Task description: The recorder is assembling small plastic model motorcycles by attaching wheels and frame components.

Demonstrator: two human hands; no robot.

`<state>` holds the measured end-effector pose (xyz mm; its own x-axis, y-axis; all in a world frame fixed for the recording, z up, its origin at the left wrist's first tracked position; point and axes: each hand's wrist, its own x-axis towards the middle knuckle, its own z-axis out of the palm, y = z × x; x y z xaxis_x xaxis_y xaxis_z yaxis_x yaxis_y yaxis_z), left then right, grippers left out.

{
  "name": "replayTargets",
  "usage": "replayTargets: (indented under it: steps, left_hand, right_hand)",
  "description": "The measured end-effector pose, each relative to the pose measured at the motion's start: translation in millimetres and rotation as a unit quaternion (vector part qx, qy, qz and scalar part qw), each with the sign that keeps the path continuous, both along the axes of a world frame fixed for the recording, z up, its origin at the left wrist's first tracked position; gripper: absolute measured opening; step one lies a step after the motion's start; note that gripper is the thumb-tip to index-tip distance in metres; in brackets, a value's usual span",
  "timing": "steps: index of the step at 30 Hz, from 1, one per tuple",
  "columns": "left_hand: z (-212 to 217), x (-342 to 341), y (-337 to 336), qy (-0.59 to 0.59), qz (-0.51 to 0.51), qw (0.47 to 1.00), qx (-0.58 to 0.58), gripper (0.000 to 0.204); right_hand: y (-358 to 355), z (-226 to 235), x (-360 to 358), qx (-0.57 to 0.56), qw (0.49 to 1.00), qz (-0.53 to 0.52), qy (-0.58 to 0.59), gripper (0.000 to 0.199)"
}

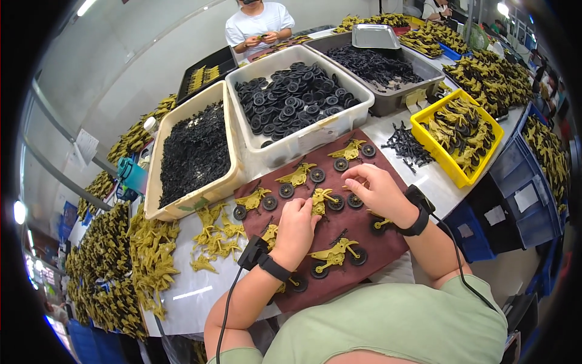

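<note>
Nearest the lens, a finished olive toy motorcycle (334,255) lies on the maroon mat (364,239). Left hand (295,232), grip curled shut, presses another toy motorcycle frame (321,201) just to its right, long axis running left-right. Right hand (381,193) pinches a black wheel (354,201) touching that frame's right end; fingertips hide the joint.

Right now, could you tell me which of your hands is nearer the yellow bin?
Right. The right hand lies just left of the yellow bin; the left hand sits farther away on the mat.
</note>
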<state>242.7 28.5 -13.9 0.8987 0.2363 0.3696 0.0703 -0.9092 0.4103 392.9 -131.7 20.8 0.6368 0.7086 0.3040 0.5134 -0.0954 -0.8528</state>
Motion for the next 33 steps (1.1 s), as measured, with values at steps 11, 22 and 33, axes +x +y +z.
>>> replayTargets:
  steps: [11, 22, 33]
  left_hand:
    - [-0.8, 4.2, -4.3, 0.051, 0.019, 0.998, 0.026, 0.039]
    - [-0.1, -1.7, -4.9, 0.060, 0.037, 0.997, 0.022, 0.037]
    - [5.9, -4.5, -15.6, 0.081, 0.089, 0.992, 0.033, 0.046]
  right_hand:
    - [-37.1, 13.9, -12.6, -0.029, 0.999, -0.017, 0.018, 0.017]
    - [-36.1, 1.3, -12.2, -0.023, 1.000, -0.013, -0.004, 0.016]
    - [-33.5, -3.2, -12.7, -0.030, 0.999, -0.014, -0.004, 0.016]
